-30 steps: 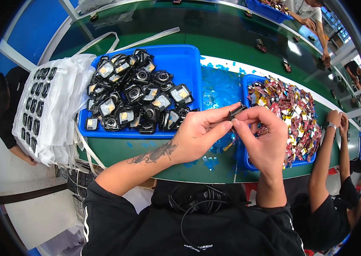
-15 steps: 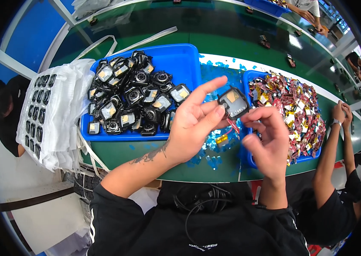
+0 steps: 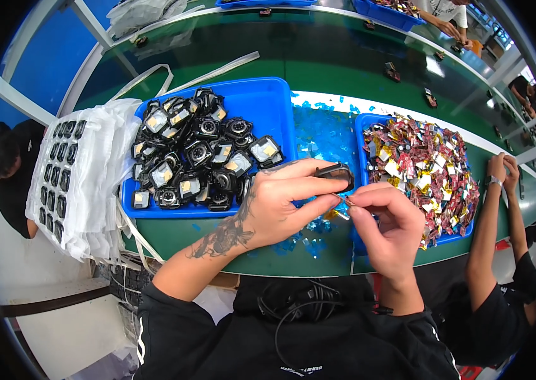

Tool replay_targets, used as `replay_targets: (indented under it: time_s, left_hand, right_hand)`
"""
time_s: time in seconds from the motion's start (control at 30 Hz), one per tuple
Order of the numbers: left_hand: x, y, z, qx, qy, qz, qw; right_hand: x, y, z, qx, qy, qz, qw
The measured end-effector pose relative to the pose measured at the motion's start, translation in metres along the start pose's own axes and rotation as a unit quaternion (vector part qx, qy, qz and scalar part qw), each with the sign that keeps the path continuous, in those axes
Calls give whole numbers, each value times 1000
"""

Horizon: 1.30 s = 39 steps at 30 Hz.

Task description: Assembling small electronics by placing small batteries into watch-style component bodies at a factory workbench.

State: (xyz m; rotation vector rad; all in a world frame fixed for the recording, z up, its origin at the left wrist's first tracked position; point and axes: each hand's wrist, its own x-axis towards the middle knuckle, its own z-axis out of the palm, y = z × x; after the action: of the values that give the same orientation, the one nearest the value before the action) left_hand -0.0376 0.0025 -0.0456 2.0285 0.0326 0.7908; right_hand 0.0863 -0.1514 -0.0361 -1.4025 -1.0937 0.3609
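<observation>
I see the green counter [image 3: 318, 69] running across the view, and on it two blue trays. The left tray [image 3: 268, 104] is heaped with small black devices [image 3: 198, 155], square-faced and many with a pale film on the front; I judge these are waiting their turn, so most of the work is left. The right tray [image 3: 361, 121] holds a pile of crumpled bright wrappers and foil scraps [image 3: 429, 168]. Between the trays lie blue film shreds [image 3: 318, 136], which reads to me as peel from finished pieces. At the far left sits a white stack of bagged trays [image 3: 72, 171] with dark parts in rows.

My left hand [image 3: 280, 206] is closed around one black device [image 3: 336, 172], held above the counter edge between the trays. My right hand [image 3: 387, 225] pinches a small bit of film or tab [image 3: 340, 200] just under it, fingers clenched tight. That piece looks mid-peel, not done.
</observation>
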Motion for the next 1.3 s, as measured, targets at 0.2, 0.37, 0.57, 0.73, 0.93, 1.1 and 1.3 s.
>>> replay_targets:
  time_s: [0.2, 0.37, 0.57, 0.73, 0.93, 1.1, 1.3]
  left_hand:
    - [-3, -2, 3, 87, 4, 97, 991]
    - [-2, 0, 4, 100, -9, 110, 989]
    - [-2, 5, 9, -127, -51, -158, 978]
    - [-3, -1, 13, -212, -62, -284, 933]
    - [-6, 1, 18, -261, -30, -227, 938]
    - [-7, 3, 19, -270, -22, -212, 939]
    - [-5, 2, 19, -275, -16, -193, 942]
  right_hand:
    - [2, -3, -13, 139, -72, 154, 976]
    - [7, -5, -22, 114, -132, 161, 971]
    - [1, -1, -21, 137, -72, 170, 973]
    - [-4, 4, -11, 134, -37, 173, 975]
    - [-1, 13, -1, 40, 25, 104, 993]
    - [1, 10, 1, -2, 35, 85, 996]
    - [2, 11, -4, -23, 20, 112, 993]
